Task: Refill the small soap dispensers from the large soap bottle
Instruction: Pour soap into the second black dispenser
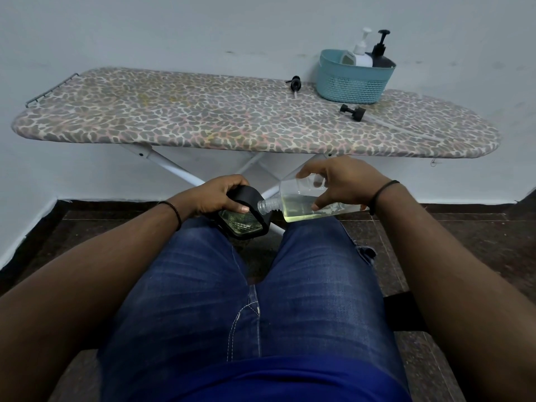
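Over the lap: left hand [214, 195] gripping black small dispenser [243, 219], right hand [339, 184] fingers clamped on tilted large bottle [307, 204], mouths touching. Probably mid-pour; basket [352, 79] dispensers seemingly unfilled.

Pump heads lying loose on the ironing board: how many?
2: one pump head left of the teal basket, another pump head in front of it. Others may hide behind the basket.

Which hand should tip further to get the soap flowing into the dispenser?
Right. The right hand grips the clear bottle, neck at the dispenser; the left hand only steadies that.
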